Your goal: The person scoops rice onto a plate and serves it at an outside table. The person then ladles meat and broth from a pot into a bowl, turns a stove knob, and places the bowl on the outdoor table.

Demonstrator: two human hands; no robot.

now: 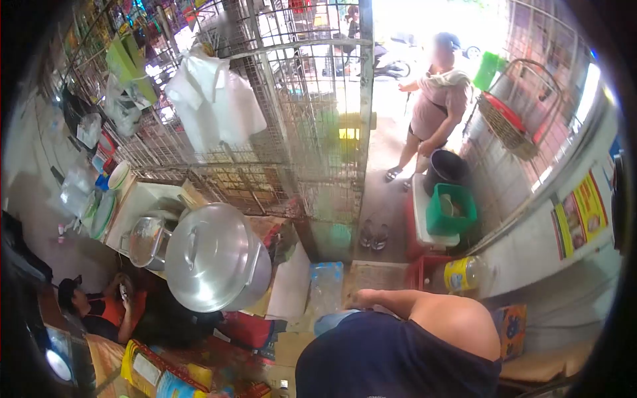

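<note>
At the bottom, a dark navy shirt and a bare bent arm show, which look like my own. My right hand is at the arm's left end, close to a pale blue item; its fingers are too unclear to read. Whether it holds anything cannot be made out. Clear plastic with a blue edge lies just beyond it. Farther left stands a big metal pot with its lid on. My left hand is not in view.
A person stands in the doorway by a black bucket and a green bin on a red-and-white cooler. Another person is at lower left. A basket hangs at right; wire mesh lies ahead.
</note>
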